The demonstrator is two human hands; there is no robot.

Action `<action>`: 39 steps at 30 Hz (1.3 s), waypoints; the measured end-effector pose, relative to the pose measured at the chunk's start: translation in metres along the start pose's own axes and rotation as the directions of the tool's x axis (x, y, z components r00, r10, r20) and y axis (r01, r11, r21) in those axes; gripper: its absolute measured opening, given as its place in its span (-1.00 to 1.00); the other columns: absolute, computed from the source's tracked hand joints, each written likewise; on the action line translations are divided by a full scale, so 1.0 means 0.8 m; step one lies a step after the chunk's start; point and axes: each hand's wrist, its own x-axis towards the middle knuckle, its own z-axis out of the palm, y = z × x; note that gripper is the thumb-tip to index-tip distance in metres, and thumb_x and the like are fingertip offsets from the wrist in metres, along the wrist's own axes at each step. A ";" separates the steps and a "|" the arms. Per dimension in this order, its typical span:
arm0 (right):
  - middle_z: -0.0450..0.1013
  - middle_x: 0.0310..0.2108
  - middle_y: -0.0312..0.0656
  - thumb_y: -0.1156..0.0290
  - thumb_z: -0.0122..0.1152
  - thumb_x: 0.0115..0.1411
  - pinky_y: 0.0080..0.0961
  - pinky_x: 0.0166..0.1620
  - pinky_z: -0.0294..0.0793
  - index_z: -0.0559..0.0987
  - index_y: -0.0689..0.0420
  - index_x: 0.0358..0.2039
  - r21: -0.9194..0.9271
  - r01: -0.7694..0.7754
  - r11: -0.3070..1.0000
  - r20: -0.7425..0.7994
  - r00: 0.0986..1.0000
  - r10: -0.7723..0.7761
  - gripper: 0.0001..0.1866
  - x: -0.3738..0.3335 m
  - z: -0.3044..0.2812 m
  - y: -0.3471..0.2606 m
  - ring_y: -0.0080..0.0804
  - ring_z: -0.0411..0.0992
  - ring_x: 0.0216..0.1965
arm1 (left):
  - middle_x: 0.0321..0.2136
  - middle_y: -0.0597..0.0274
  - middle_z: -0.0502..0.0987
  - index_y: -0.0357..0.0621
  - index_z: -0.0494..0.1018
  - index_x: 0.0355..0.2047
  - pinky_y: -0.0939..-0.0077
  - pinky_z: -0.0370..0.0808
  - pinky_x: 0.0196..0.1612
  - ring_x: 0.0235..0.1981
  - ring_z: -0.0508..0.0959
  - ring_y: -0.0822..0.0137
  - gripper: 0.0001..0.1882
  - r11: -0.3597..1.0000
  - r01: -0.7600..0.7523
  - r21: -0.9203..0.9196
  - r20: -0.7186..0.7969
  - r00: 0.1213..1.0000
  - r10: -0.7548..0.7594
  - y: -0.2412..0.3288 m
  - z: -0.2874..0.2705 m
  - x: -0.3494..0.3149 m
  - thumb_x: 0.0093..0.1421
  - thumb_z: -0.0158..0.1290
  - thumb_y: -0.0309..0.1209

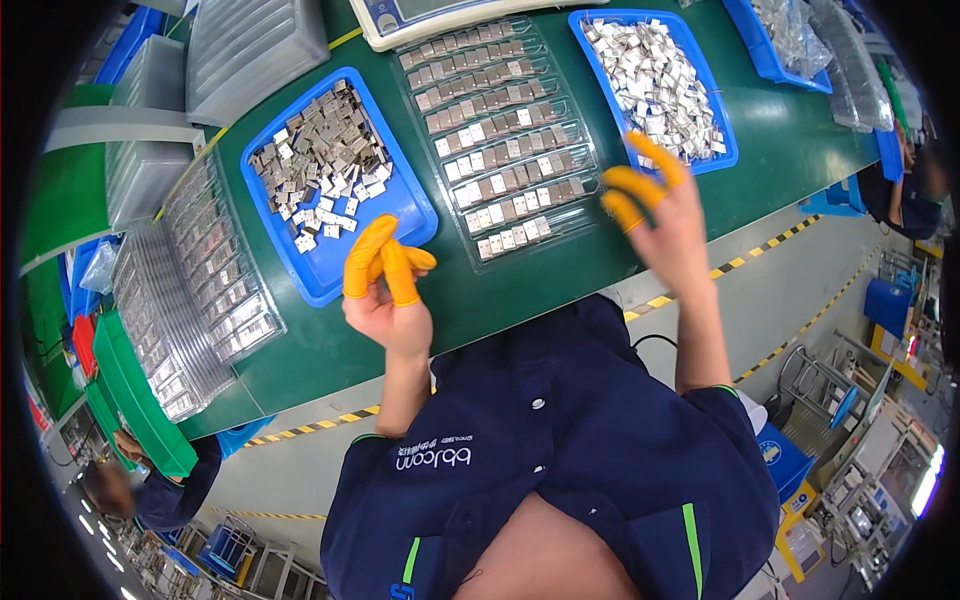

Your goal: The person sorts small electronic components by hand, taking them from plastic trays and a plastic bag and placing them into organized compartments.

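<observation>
My left hand [388, 290], in yellow finger cots, is over the near right corner of a blue tray [415, 212]. Its fingers are drawn together; what they hold, if anything, is hidden. That tray carries a heap of small flat metal connector shells [325, 150]. My right hand [660, 220], also in yellow finger cots, has its fingers apart and nothing visible in them. It is at the near left side of another blue tray [730, 140], which holds a pile of small white-and-metal parts [655, 85]. Between my hands lies a clear blister tray [490, 252] with rows of the connector shells.
Stacked clear blister trays [165, 310] lie at the left, beside a green bin [140, 390]. More plastic trays [255, 45] stand behind. A white device [440, 18] sits at the far edge. A blue bin [780, 50] with plastic bags is at far right. Other people sit at both sides.
</observation>
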 end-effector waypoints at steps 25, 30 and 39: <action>0.52 -0.37 -0.05 0.55 0.13 0.07 -0.45 -0.27 0.44 0.46 0.30 -0.19 -0.049 -0.468 0.882 -0.175 0.874 0.454 -0.74 0.026 -0.022 0.062 -0.28 0.51 -0.37 | -0.42 0.14 0.50 -0.16 0.55 -0.40 0.36 0.37 -0.18 -0.33 0.42 0.14 -0.78 0.489 -0.269 0.830 0.319 0.948 -0.019 0.007 -0.042 0.086 -0.12 0.23 -0.41; 0.49 -0.31 -0.11 0.56 0.08 0.15 -0.61 -0.26 0.41 0.41 0.30 -0.12 0.313 -0.367 0.876 -0.293 0.840 0.456 -0.73 0.014 -0.015 0.076 -0.46 0.48 -0.30 | -0.42 0.09 0.49 -0.18 0.53 -0.41 0.28 0.35 -0.15 -0.27 0.41 0.05 -0.79 0.447 -0.347 0.824 0.417 0.907 -0.065 -0.003 -0.034 0.101 -0.11 0.20 -0.41; 0.49 -0.25 -0.09 0.69 0.16 0.04 -0.68 -0.13 0.42 0.49 0.36 -0.18 0.662 -0.267 0.701 -0.322 0.743 0.587 -0.73 0.014 -0.013 0.077 -0.51 0.46 -0.24 | -0.49 0.08 0.52 -0.22 0.51 -0.36 0.37 0.47 -0.34 -0.40 0.52 0.19 -0.84 0.415 -0.406 0.814 0.480 0.873 -0.089 0.017 -0.029 0.102 0.03 0.12 -0.44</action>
